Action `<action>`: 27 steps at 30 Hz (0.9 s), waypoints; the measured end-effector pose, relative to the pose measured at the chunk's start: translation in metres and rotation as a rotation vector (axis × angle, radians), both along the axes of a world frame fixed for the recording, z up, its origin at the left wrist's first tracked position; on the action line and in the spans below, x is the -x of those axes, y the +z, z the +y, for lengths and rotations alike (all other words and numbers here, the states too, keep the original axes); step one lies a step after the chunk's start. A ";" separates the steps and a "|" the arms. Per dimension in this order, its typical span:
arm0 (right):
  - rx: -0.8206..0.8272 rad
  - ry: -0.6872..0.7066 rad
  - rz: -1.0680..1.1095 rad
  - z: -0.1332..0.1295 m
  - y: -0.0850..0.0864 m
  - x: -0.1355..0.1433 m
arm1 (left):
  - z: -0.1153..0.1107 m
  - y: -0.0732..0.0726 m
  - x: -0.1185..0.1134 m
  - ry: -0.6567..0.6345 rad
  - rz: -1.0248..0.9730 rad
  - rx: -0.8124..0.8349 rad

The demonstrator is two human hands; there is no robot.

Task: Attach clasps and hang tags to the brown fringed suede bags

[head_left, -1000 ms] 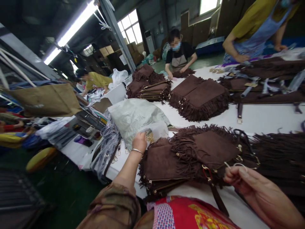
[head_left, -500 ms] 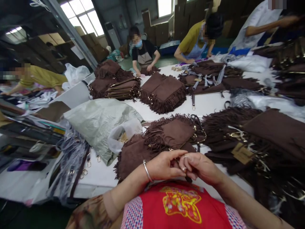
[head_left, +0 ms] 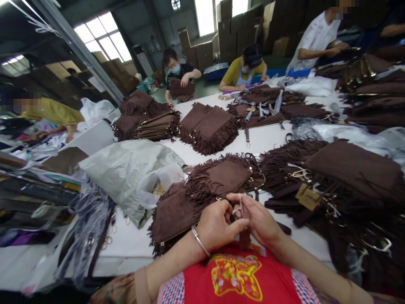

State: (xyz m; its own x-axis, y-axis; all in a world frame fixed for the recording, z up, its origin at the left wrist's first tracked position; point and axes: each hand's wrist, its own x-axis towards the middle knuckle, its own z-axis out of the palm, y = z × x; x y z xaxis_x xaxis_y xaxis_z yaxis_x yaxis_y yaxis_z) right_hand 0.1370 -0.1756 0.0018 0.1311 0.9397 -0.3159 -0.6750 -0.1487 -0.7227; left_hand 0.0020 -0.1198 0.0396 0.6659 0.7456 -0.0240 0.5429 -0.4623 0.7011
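Just above the red apron [head_left: 236, 274], both my hands meet in front of my body. My left hand [head_left: 218, 223], with a silver bangle at the wrist, has its fingers curled round a small dark brown strap piece [head_left: 244, 240]. The fingers of my right hand [head_left: 257, 217] are bent against the same piece and pinch a thin pale string [head_left: 241, 202]. Part of the strap hangs below the fingers. Right beyond my hands lie fringed brown bags [head_left: 177, 207] with gold rings and zips.
Brown bags with a cardboard tag [head_left: 308, 196] are piled at the right. A grey-green plastic bag [head_left: 126, 169] and wrapped straps [head_left: 91, 223] lie left. More bag stacks [head_left: 210, 124] stand farther back, where several people work.
The view has shifted a little. My right hand has opened out somewhat, and the string and hanging strap now show. The person across the table has lifted a brown bag.
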 end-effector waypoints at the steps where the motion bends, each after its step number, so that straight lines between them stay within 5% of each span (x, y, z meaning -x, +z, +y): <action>1: -0.022 -0.011 -0.030 0.000 0.000 0.002 | 0.000 -0.002 -0.001 -0.013 0.012 -0.085; 6: -0.122 0.034 -0.033 -0.005 -0.004 -0.003 | 0.010 0.001 0.003 -0.213 -0.014 -0.271; 12: -0.138 0.276 -0.055 -0.016 -0.029 -0.056 | 0.024 0.018 0.016 0.025 -0.071 -0.094; 17: -0.039 0.314 -0.214 -0.016 -0.045 -0.069 | 0.018 0.011 0.016 -0.010 -0.105 0.023; 24: -0.103 0.168 0.107 -0.005 -0.020 -0.033 | 0.004 -0.002 0.000 -0.019 -0.195 0.151; 27: -0.121 0.055 0.069 0.004 -0.010 -0.036 | 0.001 -0.008 -0.004 -0.065 -0.148 0.176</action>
State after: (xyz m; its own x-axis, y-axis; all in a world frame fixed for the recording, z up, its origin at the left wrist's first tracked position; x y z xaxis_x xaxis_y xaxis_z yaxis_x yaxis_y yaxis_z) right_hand 0.1733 -0.1718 -0.0084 0.0597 0.9767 -0.2064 -0.7171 -0.1018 -0.6895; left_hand 0.0057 -0.1184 0.0319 0.7186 0.6937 -0.0487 0.4013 -0.3565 0.8437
